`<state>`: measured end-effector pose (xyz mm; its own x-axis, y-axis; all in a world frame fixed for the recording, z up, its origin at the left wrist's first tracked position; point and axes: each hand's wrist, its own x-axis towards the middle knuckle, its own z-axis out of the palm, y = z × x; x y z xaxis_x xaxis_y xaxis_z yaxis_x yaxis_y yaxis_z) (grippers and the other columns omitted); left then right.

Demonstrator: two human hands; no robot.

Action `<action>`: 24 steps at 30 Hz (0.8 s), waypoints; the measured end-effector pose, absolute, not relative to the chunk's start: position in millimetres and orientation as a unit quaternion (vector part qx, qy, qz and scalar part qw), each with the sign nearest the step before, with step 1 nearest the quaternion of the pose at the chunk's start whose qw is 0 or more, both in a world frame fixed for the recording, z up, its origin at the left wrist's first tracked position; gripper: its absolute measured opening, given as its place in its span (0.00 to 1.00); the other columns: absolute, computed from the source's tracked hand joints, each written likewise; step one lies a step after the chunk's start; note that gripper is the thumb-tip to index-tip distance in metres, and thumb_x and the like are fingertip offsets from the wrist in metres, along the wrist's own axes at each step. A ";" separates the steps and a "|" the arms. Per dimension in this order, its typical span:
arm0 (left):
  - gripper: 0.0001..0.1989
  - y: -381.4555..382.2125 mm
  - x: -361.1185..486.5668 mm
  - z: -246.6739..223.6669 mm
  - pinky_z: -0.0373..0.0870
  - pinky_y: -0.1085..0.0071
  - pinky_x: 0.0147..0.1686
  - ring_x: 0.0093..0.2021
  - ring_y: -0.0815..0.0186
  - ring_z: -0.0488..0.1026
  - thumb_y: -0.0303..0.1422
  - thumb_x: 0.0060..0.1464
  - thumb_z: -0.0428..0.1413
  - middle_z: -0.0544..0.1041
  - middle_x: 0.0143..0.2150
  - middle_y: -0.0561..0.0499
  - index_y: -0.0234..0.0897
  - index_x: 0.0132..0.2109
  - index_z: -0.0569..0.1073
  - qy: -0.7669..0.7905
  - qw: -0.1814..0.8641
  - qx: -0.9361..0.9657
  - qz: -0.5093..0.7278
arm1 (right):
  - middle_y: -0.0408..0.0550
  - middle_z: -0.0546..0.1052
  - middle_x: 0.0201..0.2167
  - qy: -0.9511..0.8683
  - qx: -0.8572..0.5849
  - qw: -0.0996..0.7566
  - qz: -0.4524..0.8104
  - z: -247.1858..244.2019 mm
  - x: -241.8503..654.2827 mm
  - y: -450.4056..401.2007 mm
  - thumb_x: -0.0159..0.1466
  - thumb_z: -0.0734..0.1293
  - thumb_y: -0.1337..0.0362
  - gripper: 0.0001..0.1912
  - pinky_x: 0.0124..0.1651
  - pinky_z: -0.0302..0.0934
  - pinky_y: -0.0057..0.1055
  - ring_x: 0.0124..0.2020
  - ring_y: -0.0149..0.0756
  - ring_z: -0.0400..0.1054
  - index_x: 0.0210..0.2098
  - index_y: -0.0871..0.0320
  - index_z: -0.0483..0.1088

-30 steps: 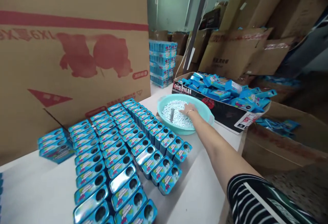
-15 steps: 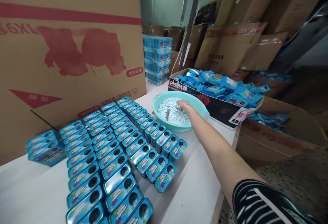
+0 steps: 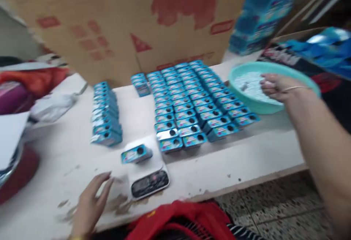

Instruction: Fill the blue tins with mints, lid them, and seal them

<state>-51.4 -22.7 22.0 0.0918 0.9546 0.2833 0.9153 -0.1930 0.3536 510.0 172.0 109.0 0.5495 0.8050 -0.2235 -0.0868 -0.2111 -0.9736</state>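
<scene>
My right hand is over the aqua basin, its fingers curled together. Small whitish candies fill the bottom of the basin, and a grey metal piece lies among them. Blur hides what the curled fingers hold. My left hand hovers above the table at the lower left, thumb and fingers apart, nothing between them. To its right is a white scale with a dark panel. A single blue candy tin with a round hole in its top stands on the scale.
Several rows of blue tins cover the middle of the table. Another row stands left of the scale. Behind is a large cardboard box. At right is a black carton of blue tins; a red container sits at left.
My view has swung left and down, bringing the scale, its tin and my left hand into sight. My right hand has its fingers drawn together above the candies.
</scene>
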 end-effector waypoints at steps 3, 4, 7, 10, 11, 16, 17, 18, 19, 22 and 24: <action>0.16 -48.2 -45.6 4.4 0.74 0.67 0.43 0.42 0.62 0.76 0.44 0.60 0.50 0.79 0.40 0.46 0.37 0.42 0.75 0.637 0.080 0.730 0.234 | 0.38 0.66 0.20 -0.321 -0.611 0.491 0.533 118.0 461.9 159.1 0.68 0.59 0.72 0.08 0.20 0.34 0.22 0.15 0.12 0.52 0.37 0.64 0.70; 0.15 -53.5 -41.7 -1.5 0.74 0.67 0.44 0.42 0.63 0.76 0.42 0.60 0.50 0.78 0.41 0.46 0.37 0.43 0.74 0.638 0.088 0.726 0.240 | 0.36 0.63 0.18 -0.356 -0.571 0.461 0.579 121.6 439.3 150.7 0.66 0.60 0.72 0.07 0.19 0.31 0.23 0.13 0.12 0.49 0.36 0.63 0.70; 0.13 -68.7 -31.7 -16.8 0.73 0.66 0.44 0.42 0.63 0.75 0.39 0.61 0.50 0.77 0.41 0.46 0.36 0.45 0.73 0.647 0.101 0.709 0.261 | 0.37 0.64 0.18 -0.456 -0.453 0.357 0.678 128.0 360.2 121.2 0.65 0.64 0.69 0.04 0.18 0.34 0.21 0.14 0.15 0.50 0.38 0.62 0.71; 0.11 -81.7 -28.3 -31.3 0.72 0.66 0.44 0.43 0.63 0.74 0.36 0.61 0.50 0.76 0.41 0.46 0.36 0.45 0.72 0.659 0.098 0.683 0.300 | 0.37 0.66 0.18 -0.513 -0.398 0.252 0.718 125.5 287.8 100.5 0.63 0.67 0.65 0.05 0.14 0.36 0.20 0.12 0.17 0.48 0.37 0.61 0.70; 0.10 -84.5 -28.3 -36.3 0.72 0.66 0.44 0.43 0.63 0.73 0.36 0.61 0.50 0.75 0.41 0.46 0.36 0.45 0.72 0.660 0.092 0.676 0.315 | 0.36 0.65 0.17 -0.531 -0.390 0.219 0.720 123.7 269.3 96.6 0.63 0.67 0.65 0.05 0.14 0.37 0.20 0.12 0.17 0.48 0.36 0.61 0.69; 0.09 -87.5 -30.7 -55.4 0.70 0.65 0.45 0.44 0.63 0.72 0.33 0.60 0.51 0.73 0.42 0.46 0.37 0.47 0.71 0.650 0.055 0.669 0.356 | 0.33 0.62 0.14 -0.606 -0.407 0.098 0.677 118.0 219.2 89.3 0.66 0.63 0.67 0.05 0.14 0.39 0.19 0.10 0.18 0.46 0.33 0.61 0.67; 0.09 -87.1 -31.0 -57.0 0.70 0.65 0.45 0.43 0.63 0.72 0.33 0.60 0.51 0.73 0.42 0.46 0.37 0.47 0.71 0.647 0.053 0.671 0.357 | 0.33 0.62 0.13 -0.620 -0.418 0.084 0.659 117.8 214.6 88.8 0.66 0.62 0.68 0.05 0.14 0.39 0.19 0.10 0.18 0.47 0.33 0.61 0.67; 0.09 -86.7 -31.3 -57.9 0.70 0.65 0.44 0.43 0.63 0.72 0.32 0.60 0.51 0.73 0.42 0.46 0.37 0.47 0.71 0.645 0.053 0.672 0.359 | 0.33 0.62 0.13 -0.634 -0.429 0.071 0.640 117.6 210.9 88.4 0.66 0.62 0.68 0.06 0.14 0.40 0.19 0.11 0.18 0.47 0.33 0.61 0.67; 0.10 -86.4 -31.5 -58.3 0.70 0.65 0.44 0.43 0.63 0.72 0.32 0.60 0.51 0.73 0.42 0.46 0.37 0.47 0.71 0.643 0.052 0.673 0.362 | 0.33 0.62 0.14 -0.647 -0.436 0.059 0.623 117.4 207.7 88.2 0.66 0.61 0.68 0.06 0.14 0.41 0.20 0.11 0.18 0.48 0.33 0.61 0.68; 0.10 -86.6 -32.0 -57.9 0.70 0.66 0.44 0.43 0.63 0.71 0.32 0.60 0.51 0.73 0.42 0.46 0.37 0.48 0.71 0.639 0.054 0.675 0.365 | 0.34 0.63 0.15 -0.674 -0.447 0.022 0.588 115.8 201.0 89.8 0.66 0.62 0.68 0.05 0.15 0.43 0.20 0.12 0.19 0.50 0.36 0.62 0.69; 0.10 -87.2 -32.4 -58.1 0.69 0.66 0.44 0.43 0.63 0.71 0.32 0.60 0.52 0.73 0.42 0.46 0.37 0.47 0.71 0.639 0.057 0.674 0.365 | 0.34 0.63 0.16 -0.688 -0.449 0.007 0.570 113.9 198.7 92.5 0.65 0.62 0.70 0.07 0.16 0.45 0.20 0.13 0.20 0.51 0.40 0.61 0.71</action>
<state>-32.4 -87.2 -58.1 -0.0839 0.9040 0.4192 0.8205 -0.1760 0.5438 198.7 92.5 113.9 -0.5969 0.6257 -0.5023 0.6102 -0.0525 -0.7905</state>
